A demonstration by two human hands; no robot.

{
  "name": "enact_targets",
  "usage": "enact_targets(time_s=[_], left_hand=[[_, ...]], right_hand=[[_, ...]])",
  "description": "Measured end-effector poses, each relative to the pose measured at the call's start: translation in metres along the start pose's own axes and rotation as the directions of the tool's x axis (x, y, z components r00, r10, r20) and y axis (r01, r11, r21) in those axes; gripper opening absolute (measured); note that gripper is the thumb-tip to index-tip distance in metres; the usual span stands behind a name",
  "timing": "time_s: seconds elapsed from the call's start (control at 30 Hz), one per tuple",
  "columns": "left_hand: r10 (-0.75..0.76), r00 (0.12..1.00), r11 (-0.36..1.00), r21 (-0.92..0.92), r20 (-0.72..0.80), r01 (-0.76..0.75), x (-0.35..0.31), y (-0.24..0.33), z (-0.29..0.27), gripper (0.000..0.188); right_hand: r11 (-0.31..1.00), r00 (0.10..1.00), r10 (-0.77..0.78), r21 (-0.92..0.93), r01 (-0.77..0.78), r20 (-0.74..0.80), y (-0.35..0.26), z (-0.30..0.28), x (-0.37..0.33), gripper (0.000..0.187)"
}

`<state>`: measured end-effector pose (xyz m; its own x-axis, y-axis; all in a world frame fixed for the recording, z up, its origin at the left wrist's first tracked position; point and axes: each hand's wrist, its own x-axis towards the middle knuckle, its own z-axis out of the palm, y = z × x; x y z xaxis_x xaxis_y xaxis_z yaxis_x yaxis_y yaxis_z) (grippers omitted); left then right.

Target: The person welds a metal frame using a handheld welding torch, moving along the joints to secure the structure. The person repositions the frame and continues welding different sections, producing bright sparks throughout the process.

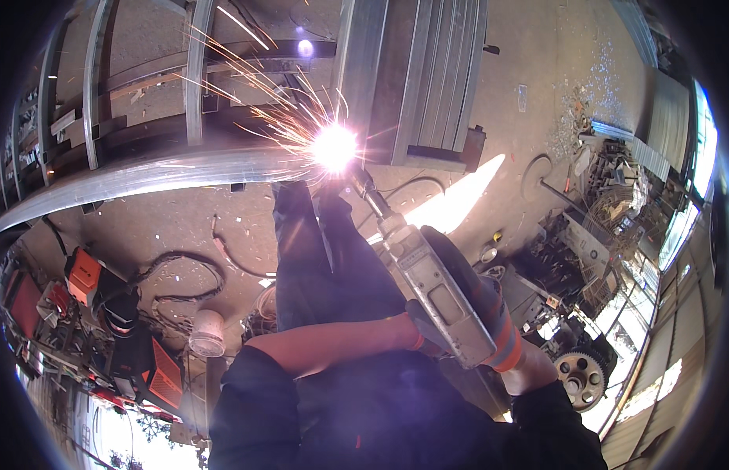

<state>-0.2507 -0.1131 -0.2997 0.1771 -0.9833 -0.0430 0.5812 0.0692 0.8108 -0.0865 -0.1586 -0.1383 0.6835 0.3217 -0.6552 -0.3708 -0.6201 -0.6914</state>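
A grey handheld welding gun (443, 286) slants up and to the left in front of me. Its nozzle meets a dazzling white glow, with orange sparks flying up and left. My right hand (486, 301), in a dark glove with an orange cuff, is wrapped round the gun's right side. My left hand (427, 330), also gloved, reaches across and closes on the gun's lower left side; its fingers are mostly hidden. At the glow, a long shiny metal tube (161, 171) meets a wide upright metal beam (358, 70). The glare hides the exact joint.
Metal frame bars (92, 86) stand at the far left. Several stacked metal profiles (443, 70) lie right of the beam. Orange-black machines (86, 274), a pale bucket (207, 333) and cables (180, 298) are at left. A toothed wheel (580, 380) and scrap sit at right.
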Motion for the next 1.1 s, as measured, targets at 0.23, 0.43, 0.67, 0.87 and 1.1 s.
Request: enact_targets(time_s=[0.23,0.43,0.67,0.87,1.1], left_hand=[[0.005,1.000,1.000,-0.009,-0.009,-0.005,0.003,0.000,0.001,0.052],[0.005,1.000,1.000,-0.013,-0.014,-0.005,0.006,-0.001,0.002,0.052],[0.007,1.000,1.000,-0.019,-0.021,-0.007,0.009,-0.002,0.003,0.053],[0.007,1.000,1.000,-0.023,-0.024,-0.008,0.012,-0.002,0.003,0.053],[0.009,1.000,1.000,-0.023,-0.025,-0.010,0.015,-0.003,0.004,0.053]], right_hand=[[0.999,0.998,0.000,-0.044,-0.003,-0.070,0.011,0.007,-0.003,0.090],[0.998,0.998,0.049,0.037,-0.048,-0.032,-0.015,-0.006,0.006,0.087],[0.990,0.995,0.102,0.099,-0.100,-0.012,-0.032,-0.012,0.012,0.084],[0.984,0.991,0.136,0.115,-0.134,-0.014,-0.024,-0.009,0.009,0.082],[0.988,0.989,0.146,0.056,-0.146,0.003,-0.012,-0.010,-0.004,0.082]])
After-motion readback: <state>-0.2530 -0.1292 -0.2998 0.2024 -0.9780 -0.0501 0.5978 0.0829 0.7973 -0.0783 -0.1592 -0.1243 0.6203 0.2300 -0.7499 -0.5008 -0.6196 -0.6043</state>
